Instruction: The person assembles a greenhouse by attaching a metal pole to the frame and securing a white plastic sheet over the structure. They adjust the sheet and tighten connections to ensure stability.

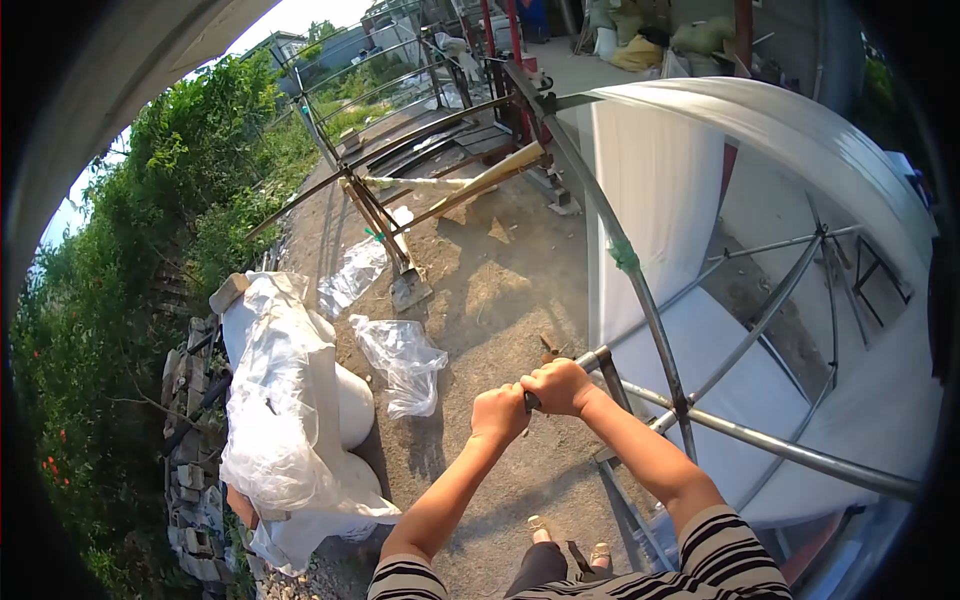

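My left hand (500, 412) and my right hand (558, 387) are closed side by side on a short bar handle, whose dark grip (531, 401) shows between them. Beyond my right hand, the handle's line meets a metal pipe end (597, 357) with a dark arm (612, 380) angling down from it. Both arms reach forward from striped sleeves. Just right of the hands stands a metal pipe frame (655, 310) with a green wrapping (622, 252) on one curved pipe. White sheeting (655, 190) hangs from the frame and stretches over its top.
A long pipe (800, 455) crosses at right. White plastic covers a bulky pile (285, 410) at left, beside loose clear plastic (402, 362) on the ground. Farther ahead are a shovel (409, 288) and a metal rack (430, 125). Bushes (150, 230) line the left.
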Action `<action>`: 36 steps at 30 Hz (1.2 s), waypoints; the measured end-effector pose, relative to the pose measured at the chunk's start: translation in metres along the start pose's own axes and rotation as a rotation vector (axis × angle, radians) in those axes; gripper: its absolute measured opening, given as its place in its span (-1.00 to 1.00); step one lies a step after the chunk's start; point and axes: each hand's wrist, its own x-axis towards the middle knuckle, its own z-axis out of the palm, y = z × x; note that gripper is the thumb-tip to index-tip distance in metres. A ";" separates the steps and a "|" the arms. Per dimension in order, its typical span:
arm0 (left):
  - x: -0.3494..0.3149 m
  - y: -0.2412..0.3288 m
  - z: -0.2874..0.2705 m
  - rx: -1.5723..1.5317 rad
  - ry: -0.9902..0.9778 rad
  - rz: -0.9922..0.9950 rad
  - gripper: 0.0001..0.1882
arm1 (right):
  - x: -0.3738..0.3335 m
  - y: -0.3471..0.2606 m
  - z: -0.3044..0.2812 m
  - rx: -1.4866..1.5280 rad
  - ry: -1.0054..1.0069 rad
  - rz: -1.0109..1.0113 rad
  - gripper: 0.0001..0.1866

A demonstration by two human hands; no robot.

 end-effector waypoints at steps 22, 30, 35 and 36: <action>-0.277 0.167 0.166 -0.560 -0.861 -0.056 -0.53 | -0.343 -0.171 0.030 0.163 -0.579 0.298 -0.88; -0.174 0.148 -0.074 -0.495 -0.714 0.173 -0.53 | -0.207 -0.130 -0.141 0.015 -0.022 -0.062 -0.85; -0.074 0.101 -0.099 -0.210 -0.365 0.042 -0.67 | -0.091 -0.060 -0.118 -0.071 0.139 -0.052 -0.88; -0.057 0.083 -0.092 -0.169 -0.293 0.057 -0.72 | -0.069 -0.046 -0.101 -0.068 0.186 -0.068 -0.90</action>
